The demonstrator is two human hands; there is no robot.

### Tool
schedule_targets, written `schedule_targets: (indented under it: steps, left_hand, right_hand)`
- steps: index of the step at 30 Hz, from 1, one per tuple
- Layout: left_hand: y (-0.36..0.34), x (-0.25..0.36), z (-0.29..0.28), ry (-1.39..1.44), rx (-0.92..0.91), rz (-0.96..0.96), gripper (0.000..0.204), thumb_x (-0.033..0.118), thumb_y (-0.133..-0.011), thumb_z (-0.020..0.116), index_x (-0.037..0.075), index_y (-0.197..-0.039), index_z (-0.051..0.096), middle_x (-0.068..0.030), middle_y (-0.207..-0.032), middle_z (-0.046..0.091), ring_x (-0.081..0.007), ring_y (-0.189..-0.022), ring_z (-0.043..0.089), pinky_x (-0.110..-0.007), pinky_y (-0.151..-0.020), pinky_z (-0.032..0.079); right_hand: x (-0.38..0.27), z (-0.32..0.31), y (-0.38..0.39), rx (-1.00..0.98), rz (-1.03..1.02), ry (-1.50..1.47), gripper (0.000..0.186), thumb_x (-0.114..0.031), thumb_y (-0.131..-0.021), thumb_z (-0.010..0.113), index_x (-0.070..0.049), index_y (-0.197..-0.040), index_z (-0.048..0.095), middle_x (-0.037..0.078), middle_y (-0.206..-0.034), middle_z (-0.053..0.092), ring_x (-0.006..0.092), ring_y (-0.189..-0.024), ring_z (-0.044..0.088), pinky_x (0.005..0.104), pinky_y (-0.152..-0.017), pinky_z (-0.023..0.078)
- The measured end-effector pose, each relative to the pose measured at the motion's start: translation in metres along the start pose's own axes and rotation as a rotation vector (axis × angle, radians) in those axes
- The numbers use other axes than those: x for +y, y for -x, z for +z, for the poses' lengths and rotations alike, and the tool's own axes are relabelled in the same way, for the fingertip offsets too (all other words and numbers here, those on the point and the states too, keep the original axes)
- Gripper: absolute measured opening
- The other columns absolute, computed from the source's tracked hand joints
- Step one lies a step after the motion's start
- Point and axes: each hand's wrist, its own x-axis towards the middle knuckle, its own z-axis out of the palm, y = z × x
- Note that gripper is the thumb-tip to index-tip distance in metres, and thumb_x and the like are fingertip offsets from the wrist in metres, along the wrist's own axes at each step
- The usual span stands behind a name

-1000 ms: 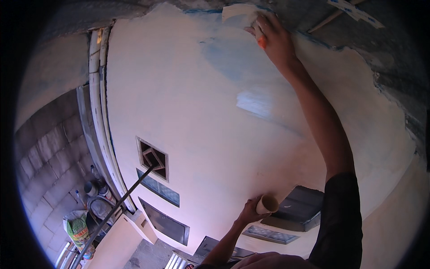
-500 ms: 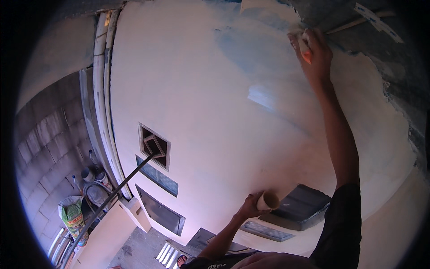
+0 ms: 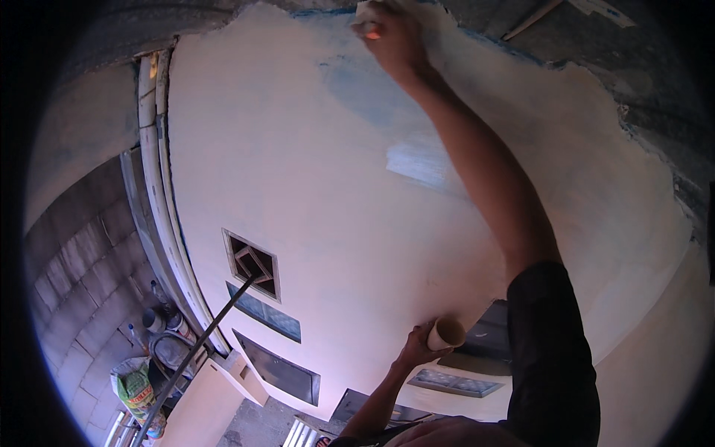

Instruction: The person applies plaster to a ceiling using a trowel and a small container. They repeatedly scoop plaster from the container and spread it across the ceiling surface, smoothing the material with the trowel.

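At the top of the pale wall [image 3: 320, 208], my right hand [image 3: 395, 46] is raised with its fingers closed round a small brush-like tool [image 3: 372, 31] with an orange end; its working end is blurred against the wall's upper edge. Below the hand the wall shows a bluish, unevenly covered area and a shiny whitish patch [image 3: 417, 164]. Lower down, my left hand [image 3: 415, 350] grips a cream-coloured cup [image 3: 447, 334] by its side, mouth upward. What the cup contains cannot be made out.
A dark pole [image 3: 197, 343] slants up toward a square vent opening [image 3: 252, 264]. White pipes [image 3: 155, 164] run down the wall's left edge. A printed sack [image 3: 135, 387] and bottles stand at lower left. A dark window recess [image 3: 484, 339] lies behind my left hand.
My right hand has swept left and slightly up along the wall's top edge with the tool. The view has shifted a little; my left hand still holds the cup in nearly the same place.
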Motion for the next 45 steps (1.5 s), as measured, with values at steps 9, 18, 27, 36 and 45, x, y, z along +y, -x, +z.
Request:
schedule_targets:
  steps: [9, 18, 27, 36, 45]
  left_hand:
    - [0.002, -0.004, -0.003, 0.000, 0.011, 0.018, 0.080, 0.033, -0.060, 0.086, 0.004, -0.127, 0.051, -0.0154, -0.111, 0.064, -0.0311, -0.099, 0.062, -0.040, -0.090, 0.046]
    - [0.001, -0.003, -0.004, -0.005, 0.035, 0.020, 0.079, 0.033, -0.060, 0.086, 0.004, -0.126, 0.051, -0.0160, -0.108, 0.064, -0.0319, -0.097, 0.063, -0.040, -0.086, 0.050]
    - [-0.001, 0.003, -0.002, 0.012, 0.024, -0.004, 0.075, 0.029, -0.060, 0.086, 0.005, -0.123, 0.054, -0.0156, -0.108, 0.065, -0.0313, -0.099, 0.063, -0.039, -0.087, 0.050]
    - [0.001, -0.012, -0.003, -0.052, 0.030, -0.003, 0.079, 0.034, -0.057, 0.087, 0.005, -0.123, 0.053, -0.0158, -0.108, 0.064, -0.0311, -0.096, 0.063, -0.041, -0.086, 0.052]
    - [0.001, -0.009, -0.003, 0.006, 0.030, -0.016, 0.080, 0.034, -0.058, 0.087, 0.004, -0.124, 0.052, -0.0151, -0.109, 0.064, -0.0308, -0.100, 0.062, -0.041, -0.089, 0.050]
  right_hand:
    - [0.009, -0.214, 0.068, -0.121, 0.004, 0.296, 0.015, -0.006, -0.079, 0.073, -0.003, -0.087, 0.061, 0.009, -0.089, 0.065, 0.0193, -0.080, 0.064, 0.0290, -0.070, 0.051]
    - [-0.002, -0.236, 0.062, -0.226, -0.119, 0.651, 0.019, -0.007, -0.079, 0.066, -0.004, -0.098, 0.064, 0.012, -0.091, 0.065, 0.0272, -0.083, 0.066, 0.0357, -0.074, 0.054]
    - [-0.057, 0.007, -0.004, -0.313, -0.055, 0.122, 0.025, -0.011, -0.076, 0.063, -0.006, -0.101, 0.062, 0.013, -0.097, 0.062, 0.0298, -0.086, 0.064, 0.0415, -0.075, 0.053]
    - [0.006, -0.035, 0.029, -0.193, 0.431, -0.162, 0.032, -0.011, -0.075, 0.067, 0.000, -0.105, 0.061, 0.019, -0.100, 0.063, 0.0331, -0.088, 0.063, 0.0409, -0.074, 0.052]
    - [0.011, -0.319, 0.083, -0.306, 0.129, 0.559, 0.030, -0.009, -0.076, 0.073, -0.002, -0.103, 0.063, 0.012, -0.099, 0.067, 0.0223, -0.084, 0.066, 0.0338, -0.077, 0.053]
